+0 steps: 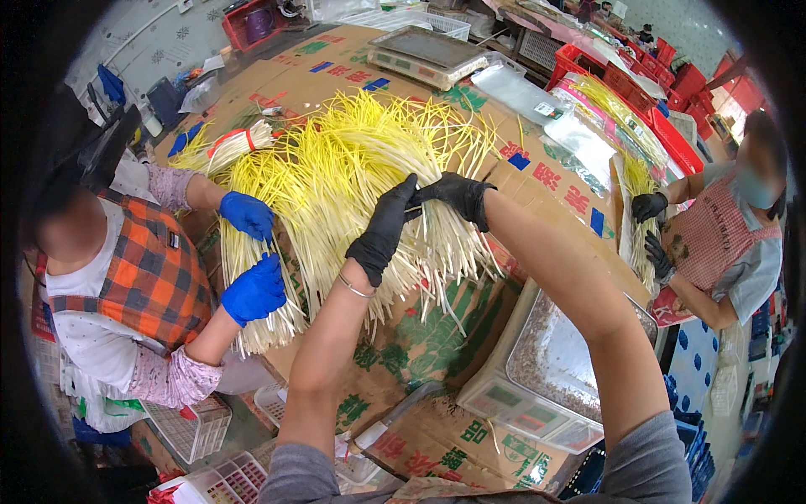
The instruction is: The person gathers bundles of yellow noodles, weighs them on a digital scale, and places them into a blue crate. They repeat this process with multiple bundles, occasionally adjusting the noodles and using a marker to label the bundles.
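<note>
In front of me lies a wide heap of blanched yellow chives (334,183), with yellow leaf tips pointing away and white stem ends towards me. My right hand (456,196), in a black glove, is closed around a bunch of chives (434,242) at the heap's right side. My left hand (385,230), also black-gloved, meets it at the same bunch, thumb up and fingers reaching towards the right hand. The fingertips of both hands overlap, so part of the grip is hidden. White stems hang out below my hands.
A weighing scale (554,365) with a metal pan stands near my right arm; another scale (428,53) is at the back. On the left a blue-gloved co-worker (132,271) handles chives; another co-worker (718,227) works at right. A tied bundle (236,146) lies back left on cardboard (541,208).
</note>
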